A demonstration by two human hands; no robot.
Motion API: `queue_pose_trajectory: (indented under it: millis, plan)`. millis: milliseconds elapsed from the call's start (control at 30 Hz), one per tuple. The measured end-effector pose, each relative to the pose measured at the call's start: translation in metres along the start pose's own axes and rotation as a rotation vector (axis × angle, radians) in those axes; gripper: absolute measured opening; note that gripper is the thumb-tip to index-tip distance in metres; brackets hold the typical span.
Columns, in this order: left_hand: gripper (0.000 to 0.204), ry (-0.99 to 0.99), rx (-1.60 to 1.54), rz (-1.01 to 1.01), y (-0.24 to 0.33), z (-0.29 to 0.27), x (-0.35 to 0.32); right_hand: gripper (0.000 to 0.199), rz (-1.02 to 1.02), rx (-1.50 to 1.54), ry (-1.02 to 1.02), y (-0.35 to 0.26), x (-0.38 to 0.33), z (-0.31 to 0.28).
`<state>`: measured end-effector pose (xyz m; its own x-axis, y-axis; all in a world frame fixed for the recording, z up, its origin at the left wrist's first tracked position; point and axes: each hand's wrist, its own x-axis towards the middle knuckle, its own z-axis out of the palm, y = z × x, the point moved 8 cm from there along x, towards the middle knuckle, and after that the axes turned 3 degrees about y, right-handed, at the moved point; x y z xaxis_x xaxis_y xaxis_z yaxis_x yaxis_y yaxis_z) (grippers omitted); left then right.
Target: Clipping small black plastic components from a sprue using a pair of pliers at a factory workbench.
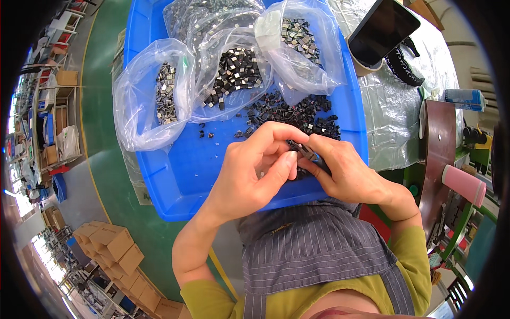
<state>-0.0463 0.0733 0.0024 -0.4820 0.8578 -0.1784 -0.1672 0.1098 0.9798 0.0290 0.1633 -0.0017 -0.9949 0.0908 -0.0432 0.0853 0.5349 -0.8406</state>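
Pliers (320,161) lie gripped in the right hand (348,171), the left hand (248,173) pinching a black part (292,144) at their ten-o'clock tip.

Blue tray (183,183), rim raised. On its floor: loose heap of small dark pieces (281,109). Left of heap, open clear bag of black blocks (236,72); farther left, second bag (141,101). Beyond heap, third bag (303,45). Behind, probably another bag (183,18).
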Motion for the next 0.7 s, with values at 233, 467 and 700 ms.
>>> queue_pose_trajectory:
  millis: [233,467,700]
  plan:
    - [0.023,-0.047,0.027,-0.013,0.004,-0.001,-0.001,0.017,0.011,0.077,0.009,0.009,-0.001,0.004]
    - [0.034,-0.011,0.109,0.181,0.007,-0.004,-0.011,0.02,0.066,0.449,-0.267,0.008,-0.003,0.011]
    - [0.023,0.01,-0.005,0.127,-0.003,-0.004,-0.009,0.024,-0.016,0.407,-0.266,0.008,-0.007,0.007]
